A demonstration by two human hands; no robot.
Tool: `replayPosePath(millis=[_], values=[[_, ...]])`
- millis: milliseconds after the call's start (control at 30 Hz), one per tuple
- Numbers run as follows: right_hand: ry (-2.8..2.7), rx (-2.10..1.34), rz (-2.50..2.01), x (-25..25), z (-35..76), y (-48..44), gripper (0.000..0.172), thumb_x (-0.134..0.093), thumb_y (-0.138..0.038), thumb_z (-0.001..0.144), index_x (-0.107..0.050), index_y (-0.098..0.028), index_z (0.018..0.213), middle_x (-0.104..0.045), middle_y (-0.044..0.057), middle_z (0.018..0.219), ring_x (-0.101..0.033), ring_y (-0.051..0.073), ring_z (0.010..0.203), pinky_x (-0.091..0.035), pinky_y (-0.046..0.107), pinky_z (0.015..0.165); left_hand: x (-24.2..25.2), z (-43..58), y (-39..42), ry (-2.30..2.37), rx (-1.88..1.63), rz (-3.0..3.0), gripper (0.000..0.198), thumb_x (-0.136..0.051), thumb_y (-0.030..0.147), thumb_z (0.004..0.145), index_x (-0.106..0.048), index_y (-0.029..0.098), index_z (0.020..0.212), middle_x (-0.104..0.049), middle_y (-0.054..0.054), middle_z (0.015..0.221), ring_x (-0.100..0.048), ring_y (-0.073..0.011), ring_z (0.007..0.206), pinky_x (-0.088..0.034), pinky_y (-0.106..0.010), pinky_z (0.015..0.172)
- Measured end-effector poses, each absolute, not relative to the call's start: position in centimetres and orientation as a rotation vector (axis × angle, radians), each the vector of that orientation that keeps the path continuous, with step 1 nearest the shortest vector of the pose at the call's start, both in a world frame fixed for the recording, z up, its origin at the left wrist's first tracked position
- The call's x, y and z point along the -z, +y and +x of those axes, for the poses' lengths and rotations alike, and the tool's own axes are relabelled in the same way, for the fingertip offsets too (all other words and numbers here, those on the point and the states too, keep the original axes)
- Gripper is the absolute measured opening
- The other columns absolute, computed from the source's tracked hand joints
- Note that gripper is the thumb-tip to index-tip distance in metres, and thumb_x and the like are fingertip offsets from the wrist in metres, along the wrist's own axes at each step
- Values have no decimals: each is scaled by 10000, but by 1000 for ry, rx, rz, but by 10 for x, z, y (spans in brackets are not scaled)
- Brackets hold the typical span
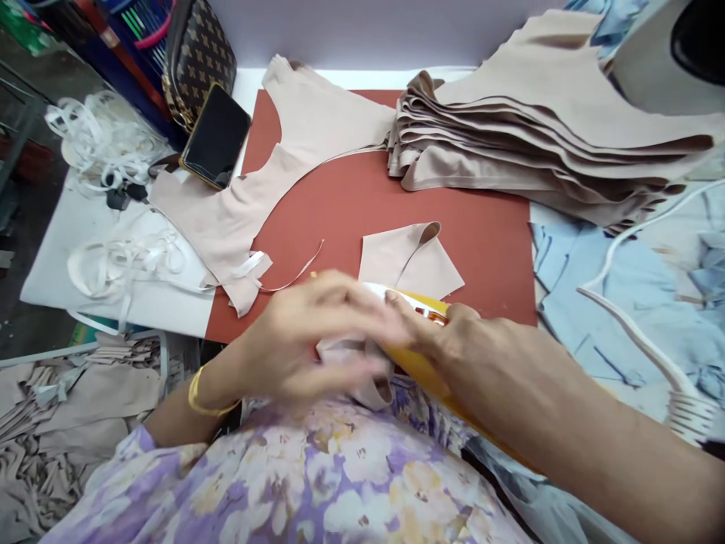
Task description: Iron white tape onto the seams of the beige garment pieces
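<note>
My right hand (453,332) is closed on a long white-and-yellow object (416,359) with a small orange part on top; the hand and forearm hide much of it, so its kind is unclear. My left hand (317,340) is blurred by motion, its fingers stretched out and apart above a folded beige fabric piece (377,389) at the table's front edge. Just beyond the hands, a small beige fabric piece (390,257) with a curled-over edge lies on the reddish-brown board (340,200). A larger cut beige panel (328,125) spreads across the board's left side.
Stacked beige panels (510,128) fill the back right. A phone (218,136) leans against a patterned pouch (201,60). White tapes (107,136) lie at left, above a bin of beige scraps (107,393). Blue fabric (600,295) and a white cord (634,332) are at right.
</note>
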State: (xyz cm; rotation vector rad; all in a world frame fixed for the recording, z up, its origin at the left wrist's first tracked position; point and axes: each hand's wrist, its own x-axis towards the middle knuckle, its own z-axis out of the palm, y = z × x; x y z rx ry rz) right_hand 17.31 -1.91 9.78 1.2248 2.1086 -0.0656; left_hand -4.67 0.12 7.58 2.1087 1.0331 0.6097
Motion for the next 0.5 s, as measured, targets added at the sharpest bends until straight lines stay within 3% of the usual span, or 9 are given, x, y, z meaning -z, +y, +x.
replayPosePath(millis=[100,267,400,500], values=[[2117,32,1154,-98,175,-18,718,-402,-95,879,-263,-343,1538,-586,15,731,-599,154,503,-86,257,404,-46,-22,33,968,-439,2241,318,-713,372,825,-710,200,1093,-708,-91,1108,-613,-256,1053,-495,-424,947],[2030,107,1154,-99,168,-3,751,-401,-138,902,-136,-340,1575,-599,32,774,-604,160,516,-102,255,377,-33,-12,64,960,-239,2200,214,-788,255,752,-732,192,949,-715,-49,926,-598,-210,929,-446,-349,900],[2021,141,1237,-101,157,8,712,-396,-221,942,-107,-323,1584,-585,46,780,-608,186,535,-147,245,358,-42,-14,77,1058,-188,2147,197,-840,226,661,-742,204,831,-696,-22,824,-599,-197,852,-433,-341,876],[2028,134,1231,-102,157,7,729,-390,-179,930,-104,-327,1585,-580,46,775,-609,186,533,-195,233,381,-44,-14,79,1071,-180,2141,210,-852,219,637,-748,199,818,-699,-22,806,-600,-193,828,-436,-331,844]])
